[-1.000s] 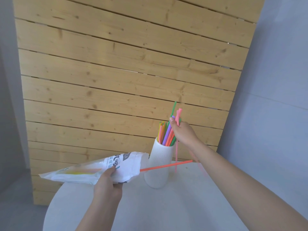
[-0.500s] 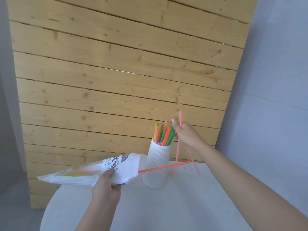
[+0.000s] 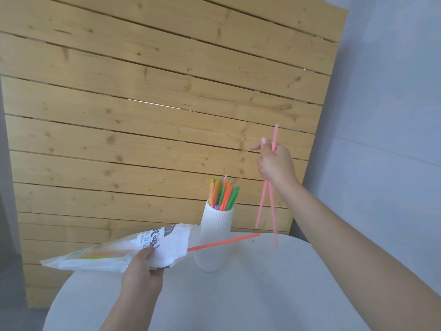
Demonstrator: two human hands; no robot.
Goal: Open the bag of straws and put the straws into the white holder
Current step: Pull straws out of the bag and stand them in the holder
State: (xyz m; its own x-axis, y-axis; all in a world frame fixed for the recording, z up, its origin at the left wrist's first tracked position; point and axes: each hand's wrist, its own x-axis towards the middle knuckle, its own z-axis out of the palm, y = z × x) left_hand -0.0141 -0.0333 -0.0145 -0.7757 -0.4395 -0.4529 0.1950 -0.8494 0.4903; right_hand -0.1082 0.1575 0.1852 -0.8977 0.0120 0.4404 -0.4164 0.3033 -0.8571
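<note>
**Pink straws held above the holder**

My right hand (image 3: 274,163), at right of centre, pinches two pink straws (image 3: 265,201) that hang down beside the white holder (image 3: 216,237). The holder stands on the white table (image 3: 262,295), packed with coloured straws (image 3: 223,193). At lower left my left hand (image 3: 140,274) grips the bag (image 3: 114,256); an orange straw (image 3: 224,241) pokes from its mouth, across the holder's front.

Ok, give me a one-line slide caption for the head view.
Right hand lifts two pink straws beside the white holder; left hand holds the bag.
</note>
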